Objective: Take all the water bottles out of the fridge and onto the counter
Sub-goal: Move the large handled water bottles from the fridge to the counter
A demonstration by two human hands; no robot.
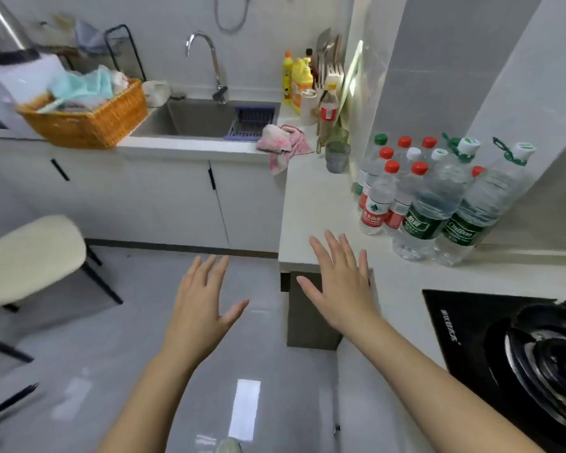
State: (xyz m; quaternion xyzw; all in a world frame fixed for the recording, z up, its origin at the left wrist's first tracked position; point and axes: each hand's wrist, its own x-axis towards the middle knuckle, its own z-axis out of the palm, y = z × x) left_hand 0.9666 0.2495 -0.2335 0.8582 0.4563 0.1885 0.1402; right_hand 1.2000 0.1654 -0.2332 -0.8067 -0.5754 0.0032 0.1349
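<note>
Both bare forearms are reaching forward: the left hand [203, 302] is hovering over the floor and the right hand [342, 282] over the counter [311, 204] edge, fingers spread, gripping nothing. The water bottles [432, 197] are standing clustered on the counter against the wall; an orange basket [89, 120] is holding cloths.

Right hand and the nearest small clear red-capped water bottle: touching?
Apart. The head view shows the open right hand with bare white counter between its fingertips and the small clear red-capped water bottle.
</note>
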